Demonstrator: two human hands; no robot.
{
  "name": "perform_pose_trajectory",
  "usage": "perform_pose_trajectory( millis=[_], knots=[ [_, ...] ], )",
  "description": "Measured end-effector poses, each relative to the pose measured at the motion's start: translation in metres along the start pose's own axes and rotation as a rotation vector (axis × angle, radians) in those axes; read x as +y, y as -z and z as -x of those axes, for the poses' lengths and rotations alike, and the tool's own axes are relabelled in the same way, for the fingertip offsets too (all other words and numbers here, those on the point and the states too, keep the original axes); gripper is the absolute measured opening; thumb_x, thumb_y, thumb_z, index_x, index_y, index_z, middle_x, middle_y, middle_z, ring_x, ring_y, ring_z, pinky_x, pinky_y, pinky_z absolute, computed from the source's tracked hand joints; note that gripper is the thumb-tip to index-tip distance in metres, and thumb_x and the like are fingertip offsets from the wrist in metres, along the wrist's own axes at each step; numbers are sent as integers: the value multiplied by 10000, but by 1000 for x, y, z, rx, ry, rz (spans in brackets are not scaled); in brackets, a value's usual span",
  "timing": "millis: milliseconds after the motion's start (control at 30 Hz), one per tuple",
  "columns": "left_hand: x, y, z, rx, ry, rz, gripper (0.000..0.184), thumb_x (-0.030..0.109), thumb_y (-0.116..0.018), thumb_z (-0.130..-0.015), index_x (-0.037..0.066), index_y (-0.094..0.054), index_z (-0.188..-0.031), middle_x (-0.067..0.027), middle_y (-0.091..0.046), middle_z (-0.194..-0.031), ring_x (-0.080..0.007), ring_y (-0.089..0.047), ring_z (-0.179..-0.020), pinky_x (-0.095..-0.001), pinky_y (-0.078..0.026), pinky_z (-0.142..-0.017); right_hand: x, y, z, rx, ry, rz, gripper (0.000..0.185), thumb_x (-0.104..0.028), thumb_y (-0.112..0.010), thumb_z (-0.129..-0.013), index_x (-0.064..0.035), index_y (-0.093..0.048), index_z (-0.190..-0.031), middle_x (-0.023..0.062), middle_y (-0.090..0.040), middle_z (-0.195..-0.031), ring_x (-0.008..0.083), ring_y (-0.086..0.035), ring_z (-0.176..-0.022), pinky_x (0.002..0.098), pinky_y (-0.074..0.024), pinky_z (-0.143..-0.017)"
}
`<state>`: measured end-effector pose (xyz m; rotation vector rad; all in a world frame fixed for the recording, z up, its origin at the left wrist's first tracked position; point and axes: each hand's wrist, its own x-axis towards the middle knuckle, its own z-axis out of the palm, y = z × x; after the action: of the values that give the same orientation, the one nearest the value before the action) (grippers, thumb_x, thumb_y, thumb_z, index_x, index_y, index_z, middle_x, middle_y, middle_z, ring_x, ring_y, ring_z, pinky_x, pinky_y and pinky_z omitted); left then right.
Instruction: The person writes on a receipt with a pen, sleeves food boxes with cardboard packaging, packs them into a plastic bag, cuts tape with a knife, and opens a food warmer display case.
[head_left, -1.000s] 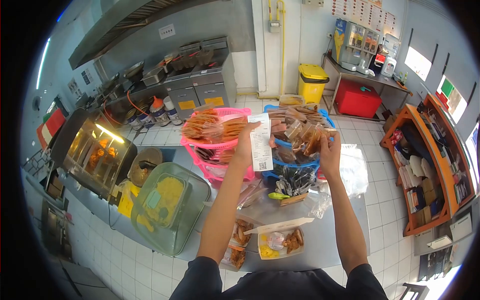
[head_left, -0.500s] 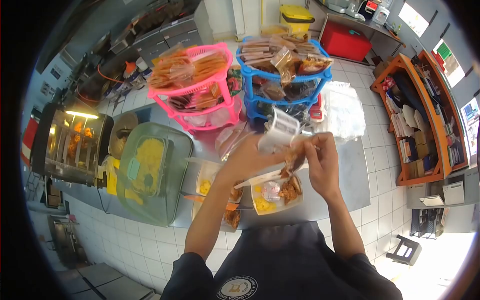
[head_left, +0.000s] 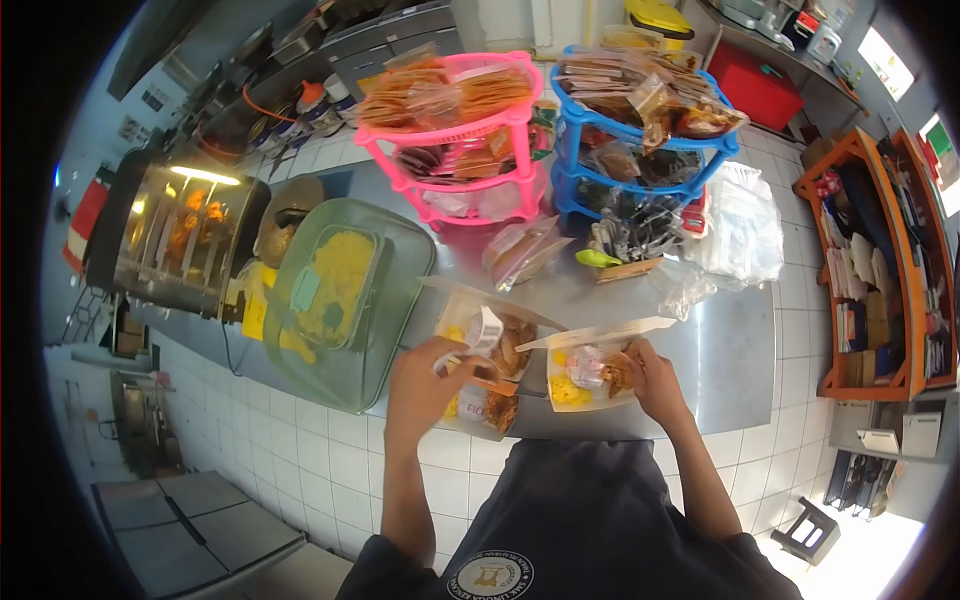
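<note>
My left hand (head_left: 425,385) is closed over the left meal boxes, its fingers on a white printed packet (head_left: 487,330). Under its fingertips shows a reddish-brown strip that I cannot identify. My right hand (head_left: 655,385) is at the right side of an open meal box (head_left: 575,403), fingers bent together by the fried chicken (head_left: 618,372); what they pinch is hidden. That box also holds yellow rice (head_left: 568,388) and a clear-wrapped white and red packet (head_left: 590,365). Two more boxes with rice and chicken, one behind (head_left: 455,305) and one in front (head_left: 480,432), stand near my left hand.
A green tub (head_left: 400,340) with yellow rice stands left, beside a lit display warmer (head_left: 180,240). Pink (head_left: 525,150) and blue (head_left: 565,130) tiered baskets full of sachets stand at the back. Plastic bags (head_left: 740,225) lie right of them, and plastic cutlery (head_left: 635,230) in front.
My hands have come down and apart. The left moved with the white packet to the left boxes; the right lowered from above the right box to its side. The view has shifted.
</note>
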<state>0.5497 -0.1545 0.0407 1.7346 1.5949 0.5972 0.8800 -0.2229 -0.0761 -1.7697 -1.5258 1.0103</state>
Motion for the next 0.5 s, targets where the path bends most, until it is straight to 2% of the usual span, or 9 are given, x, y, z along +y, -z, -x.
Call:
perform_pose_trajectory(
  millis=[67, 167, 200, 367, 500],
  knots=[
    [-32, 2, -16, 85, -155, -130, 239, 150, -764, -791, -6, -722, -966, -121, -715, -824, -231, -673, -710, -345, -500, -626, -1, -3, -9, 60, 139, 100, 140, -30, -568, -950, -9, -526, -1082, 204, -634, -914, 381, -653, -860, 400, -520, -745],
    [-45, 7, -37, 30, -82, -327, 281, 230, -742, -803, 13, -726, -980, -166, -713, -887, -355, -682, -793, -411, -523, -691, -19, 0, -17, 180, 232, 89, 184, -24, -607, -917, -7, -570, -1097, 196, -654, -1013, 411, -644, -932, 424, -525, -795],
    [-46, 7, -43, 5, -40, -360, 288, 246, -736, -805, 24, -729, -989, -169, -711, -897, -364, -678, -813, -423, -523, -710, -27, 2, -18, 226, 242, 56, 194, -22, -623, -904, -6, -585, -1093, 194, -659, -1047, 427, -638, -953, 436, -524, -813],
    [-64, 4, -82, -89, 64, -485, 278, 278, -725, -808, 76, -743, -998, -171, -711, -915, -380, -673, -849, -460, -521, -757, -51, 20, -16, 267, 216, -56, 132, 9, -636, -898, 5, -628, -1030, 148, -674, -951, 299, -678, -858, 361, -538, -782],
    [-113, -6, -101, 63, -81, -528, 269, 254, -727, -807, 92, -739, -1021, -164, -714, -937, -383, -667, -855, -473, -518, -750, -68, 37, -19, 321, 214, -113, 96, 12, -642, -902, 16, -654, -997, 123, -686, -912, 208, -679, -823, 320, -537, -771]
  ],
)
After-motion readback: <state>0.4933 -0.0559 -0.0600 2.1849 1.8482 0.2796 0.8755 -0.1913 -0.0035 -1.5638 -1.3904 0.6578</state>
